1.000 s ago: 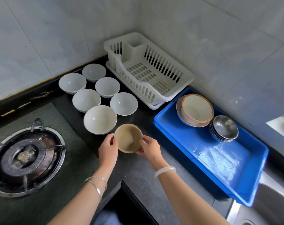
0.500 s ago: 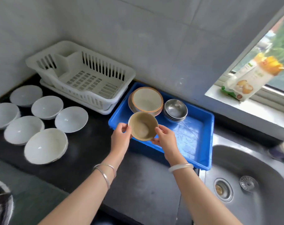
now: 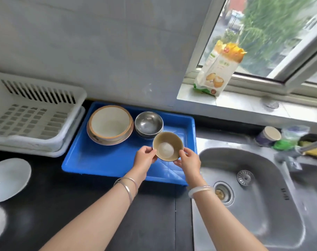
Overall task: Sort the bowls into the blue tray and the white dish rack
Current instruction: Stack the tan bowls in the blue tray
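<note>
- Moved rightward over glossy blue plastic tray [image 3: 103,160]: round tan bowl [image 3: 167,146].
- Held just beside stacked steel bowls [image 3: 148,124].
- Gripped at opposite rims by left hand [image 3: 145,157] and right hand [image 3: 189,161], fingers [image 3: 151,151] curled around it.

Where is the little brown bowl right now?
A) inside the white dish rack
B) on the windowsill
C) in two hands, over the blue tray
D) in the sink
C: the left hand and the right hand grip the brown bowl by its sides over the right part of the blue tray, beside the stacked metal bowls.
</note>
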Demonstrator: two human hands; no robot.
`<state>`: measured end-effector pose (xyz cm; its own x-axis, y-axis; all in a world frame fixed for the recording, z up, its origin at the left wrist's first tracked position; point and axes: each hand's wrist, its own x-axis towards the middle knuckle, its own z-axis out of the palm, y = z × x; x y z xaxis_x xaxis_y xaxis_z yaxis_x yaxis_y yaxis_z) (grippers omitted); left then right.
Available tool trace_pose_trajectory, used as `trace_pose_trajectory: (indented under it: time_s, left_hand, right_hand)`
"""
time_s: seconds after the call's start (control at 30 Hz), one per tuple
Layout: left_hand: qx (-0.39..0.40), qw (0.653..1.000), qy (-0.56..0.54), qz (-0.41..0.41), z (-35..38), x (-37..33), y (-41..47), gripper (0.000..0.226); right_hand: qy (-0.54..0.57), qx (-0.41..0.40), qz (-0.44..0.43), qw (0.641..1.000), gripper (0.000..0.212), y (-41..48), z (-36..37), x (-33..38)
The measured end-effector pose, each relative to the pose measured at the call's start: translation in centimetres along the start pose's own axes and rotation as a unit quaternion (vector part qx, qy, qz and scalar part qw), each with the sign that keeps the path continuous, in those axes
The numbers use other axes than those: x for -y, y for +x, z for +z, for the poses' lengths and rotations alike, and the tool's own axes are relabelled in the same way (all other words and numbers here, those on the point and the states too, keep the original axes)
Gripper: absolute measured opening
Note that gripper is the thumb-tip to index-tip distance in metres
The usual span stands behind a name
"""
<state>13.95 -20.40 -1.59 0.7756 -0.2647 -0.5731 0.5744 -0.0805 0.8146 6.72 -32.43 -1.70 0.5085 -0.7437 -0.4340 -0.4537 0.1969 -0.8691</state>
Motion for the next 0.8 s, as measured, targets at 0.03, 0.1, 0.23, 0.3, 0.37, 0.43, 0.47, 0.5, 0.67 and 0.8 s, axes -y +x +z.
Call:
trace_pose_trajectory:
  time_s: [0.03,0.1,0.23,0.3,0.37,0.43,0.47,0.5,0.67,0.8]
  left_hand:
    - [0.002,1.0,0.002,-0.003,0.7,0.1,0.5,0.005]
    - [0.007,1.0,0.006,-0.005,1.7,0.3,1.4,0.009]
    - [0.011,1.0,0.011,-0.009,3.3,0.8,3.2,0.023]
    - [0.012,1.0,0.013,-0.009,3.9,1.0,4.0,0.026]
    - [0.021,1.0,0.007,-0.007,4.7,1.3,4.9,0.02]
    - [0.029,1.0,0.0,-0.004,5.2,1.5,5.2,0.019]
    - [0.027,1.0,-0.002,0.0,5.3,1.6,5.2,0.021]
    - [0.022,1.0,-0.002,0.007,5.5,1.8,5.6,0.024]
    - [0.005,1.0,0.006,0.027,6.5,2.2,7.7,0.028]
    - [-0.002,0.999,-0.035,0.021,7.5,2.3,8.6,0.024]
  right_hand:
    - [0.007,-0.005,0.007,1.0,0.027,0.5,-0.1,-0.2]
    - [0.019,-0.01,0.025,0.999,0.027,1.6,-0.2,-0.6]
    - [0.031,-0.013,0.05,0.998,0.029,3.4,0.0,-0.9]
    - [0.025,-0.022,0.051,0.998,0.03,4.2,0.3,-0.9]
    - [0.014,-0.03,0.056,0.998,0.024,5.4,0.5,-1.1]
    - [0.01,-0.025,0.062,0.998,0.022,6.0,0.9,-1.4]
    - [0.018,-0.023,0.065,0.997,0.024,6.1,1.1,-1.4]
    - [0.026,-0.024,0.067,0.997,0.025,6.5,1.3,-1.5]
    - [0.07,-0.029,0.087,0.993,0.03,8.5,2.1,-1.3]
    - [0.086,-0.024,0.082,0.993,0.03,9.6,2.7,-1.1]
